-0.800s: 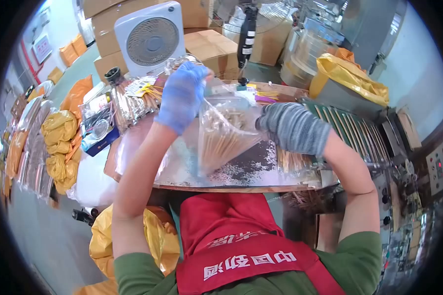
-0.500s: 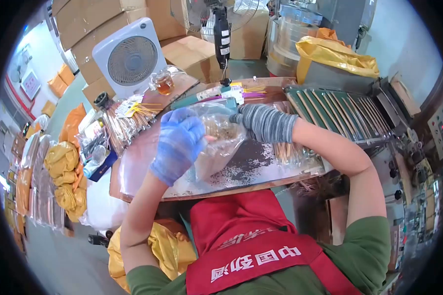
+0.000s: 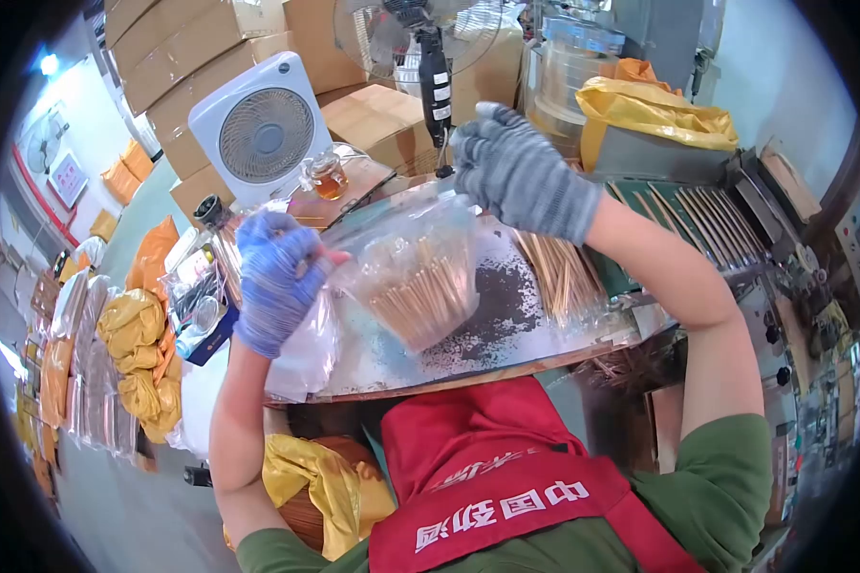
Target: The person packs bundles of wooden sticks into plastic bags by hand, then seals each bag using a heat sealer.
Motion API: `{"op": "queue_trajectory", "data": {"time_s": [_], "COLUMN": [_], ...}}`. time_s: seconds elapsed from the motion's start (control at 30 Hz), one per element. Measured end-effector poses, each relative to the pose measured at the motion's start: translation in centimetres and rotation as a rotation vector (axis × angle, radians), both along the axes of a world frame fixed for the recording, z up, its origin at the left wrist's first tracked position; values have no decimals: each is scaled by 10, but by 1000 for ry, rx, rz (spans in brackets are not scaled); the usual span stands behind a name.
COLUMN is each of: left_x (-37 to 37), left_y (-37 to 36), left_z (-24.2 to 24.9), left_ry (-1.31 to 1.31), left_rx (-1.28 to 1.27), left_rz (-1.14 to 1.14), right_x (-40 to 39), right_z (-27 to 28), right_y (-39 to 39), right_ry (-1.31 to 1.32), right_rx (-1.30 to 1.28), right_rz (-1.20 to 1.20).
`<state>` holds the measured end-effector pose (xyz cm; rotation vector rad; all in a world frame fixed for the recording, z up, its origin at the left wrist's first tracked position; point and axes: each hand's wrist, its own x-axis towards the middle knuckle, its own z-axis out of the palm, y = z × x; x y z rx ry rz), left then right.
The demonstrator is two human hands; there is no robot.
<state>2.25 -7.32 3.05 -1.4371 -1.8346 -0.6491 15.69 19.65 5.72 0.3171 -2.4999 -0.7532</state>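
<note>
A clear plastic bag with many thin tan sticks inside hangs between my hands over the worktable. My left hand, in a blue glove, has its fingers closed on the bag's left upper side. The grey-gloved right hand is raised at the bag's upper right corner, fingers curled and closed on it. To the right of the bag lies a bundle of sticks in clear plastic. Small dark and white bits cover the tabletop beneath the bag.
A white box fan and a jar of amber liquid stand at the back left. At the right is a green tray with rows of sticks. Yellow plastic bags lie at the far left. A standing fan's black pole rises behind the table.
My hands have moved apart, the left one outward and the right one up. The bag is now stretched between them, with its sticks in plain view.
</note>
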Motion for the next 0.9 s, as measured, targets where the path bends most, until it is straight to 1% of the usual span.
{"op": "queue_trajectory", "data": {"time_s": [0.03, 0.07, 0.1, 0.13, 0.17, 0.2, 0.23, 0.27, 0.3, 0.33, 0.37, 0.4, 0.43, 0.5, 0.53, 0.57, 0.6, 0.63, 0.7, 0.73, 0.77, 0.8, 0.83, 0.87, 0.9], "left_x": [-1, -2, -3, -8, -7, -5, -1, 6, 16, 29, 39, 45, 49, 50, 48, 37, 26, 7, -27, -42, -57, -69, -85, -101, -115], "left_y": [-1, -1, 0, 5, 9, 16, 22, 23, 27, 31, 33, 35, 37, 37, 35, 41, 46, 57, 78, 89, 101, 114, 128, 140, 148], "left_z": [10, 15, 14, 3, -1, -2, -3, 2, -4, -11, -16, -22, -33, -70, -100, -114, -129, -130, -137, -151, -172, -202, -233, -255, -267], "left_ry": [-9, 0, 7, -111, -124, -48, 29, 18, 5, 21, 46, 52, -197, -440, -754, -914, -1071, -1315, -1808, -1971, -2135, -2138, -2181, -2223, -2228], "left_rx": [0, -23, -45, -143, -139, -192, -251, -288, -290, -157, -22, -21, 233, 491, 320, 231, 142, 145, 162, 161, 162, 179, 176, 176, 207], "left_rz": [11, 24, 36, 62, 63, -8, -80, -100, -105, -174, -239, -240, -226, -211, -296, -345, -373, -447, -600, -608, -616, -623, -649, -673, -674], "right_x": [2, 5, 2, -1, -3, -8, -12, -12, -14, -15, -15, -14, -8, -19, -26, -33, -56, -78, -144, -182, -209, -228, -240, -255, -266], "right_z": [0, -5, -8, -7, -4, 12, 8, 0, -20, -39, -59, -79, -87, -85, -76, -69, -72, -75, -86, -88, -105, -118, -120, -114, -109], "right_y": [-3, 2, 3, 5, 6, -7, -16, -28, -39, -50, -56, -62, -62, -58, -59, -60, -50, -39, 9, 54, 92, 121, 134, 133, 129], "right_ry": [120, 21, -5, -138, -265, -378, -387, -56, -28, -5, -144, -274, -45, 188, -78, -356, -196, -36, 25, -119, -206, -292, -435, -374, -324], "right_rx": [20, -111, -123, -108, -82, -29, -24, -134, -297, -448, -544, -641, -293, 62, -151, -362, -514, -664, -269, -485, -660, -830, -971, -818, -664], "right_rz": [59, 160, 167, 45, -79, -283, -283, 50, 173, 310, 281, 240, 167, 92, 339, 584, 637, 700, 100, -83, -274, -469, -646, -615, -580]}}
